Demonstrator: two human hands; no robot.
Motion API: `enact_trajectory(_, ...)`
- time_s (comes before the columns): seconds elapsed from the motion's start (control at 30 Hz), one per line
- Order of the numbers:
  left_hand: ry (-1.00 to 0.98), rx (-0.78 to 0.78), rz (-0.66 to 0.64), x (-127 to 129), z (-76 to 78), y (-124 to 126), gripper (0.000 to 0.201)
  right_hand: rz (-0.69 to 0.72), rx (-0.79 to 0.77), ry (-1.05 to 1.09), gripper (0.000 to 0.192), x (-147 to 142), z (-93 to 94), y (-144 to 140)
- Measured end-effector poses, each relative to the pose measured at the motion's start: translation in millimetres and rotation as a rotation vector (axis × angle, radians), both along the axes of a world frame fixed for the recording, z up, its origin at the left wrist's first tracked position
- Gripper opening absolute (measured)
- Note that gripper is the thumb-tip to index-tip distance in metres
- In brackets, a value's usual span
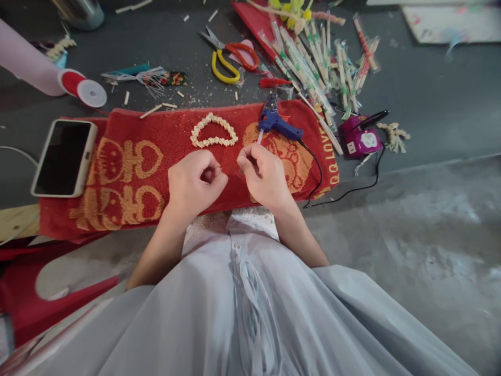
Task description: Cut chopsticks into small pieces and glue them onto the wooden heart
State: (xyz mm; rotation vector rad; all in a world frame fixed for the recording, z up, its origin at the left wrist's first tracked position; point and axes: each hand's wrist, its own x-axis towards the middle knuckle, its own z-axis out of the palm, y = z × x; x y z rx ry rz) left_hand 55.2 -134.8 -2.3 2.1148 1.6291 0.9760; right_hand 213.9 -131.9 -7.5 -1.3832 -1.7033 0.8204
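Over a red towel (129,172) on the dark worktop (430,104), both hands meet above the lap. Left of them a phone (63,156) lies half on the towel. Left hand (195,183): curled into a loose fist, fingertips pinched on something too small to identify. Heart ring (213,130): pale beaded pieces joined in a heart outline, flat on the towel just beyond the hands. Right hand (264,175): knuckles up, thumb and forefinger pressed together on a thin pale stick. Glue gun (277,122): blue, lying on the towel near the right hand; scissors (230,57) farther back.
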Motion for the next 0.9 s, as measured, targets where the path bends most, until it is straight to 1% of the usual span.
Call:
enact_trajectory(0.1, -0.048, -0.001, 0.008, -2, -1.7, 1, 0.010, -0.002, -0.022, 0.038, 0.012, 4, -0.5, 2)
enact_trajectory(0.23, -0.193, -0.070, 0.026, -9, -9.7, 4, 0.005, 0.020, -0.091, 0.201, 0.010, 18, -1.8, 8)
enact_trajectory(0.37, -0.288, -0.151, 0.059, -13, -17.3, 6, 0.006, 0.021, -0.177, 0.276, 0.018, 28, -3.8, 11)
enact_trajectory(0.53, -0.272, -0.176, 0.081, -14, -19.2, 5, 0.007, 0.072, -0.245, 0.354, 0.024, 23, -9.7, 11)
enact_trajectory(0.67, -0.241, -0.179, 0.059, -15, -19.9, 4, 0.007, 0.106, -0.293, 0.410, 0.033, 16, -13.4, 13)
enact_trajectory(0.8, -0.197, -0.161, 0.027, -14, -19.4, 2, 0.006, 0.113, -0.366, 0.592, 0.044, 11, -15.2, 14)
enact_trajectory(0.9, -0.167, -0.137, 0.016, -12, -16.5, 1, 0.005, 0.119, -0.417, 0.740, 0.046, 9, -15.5, 13)
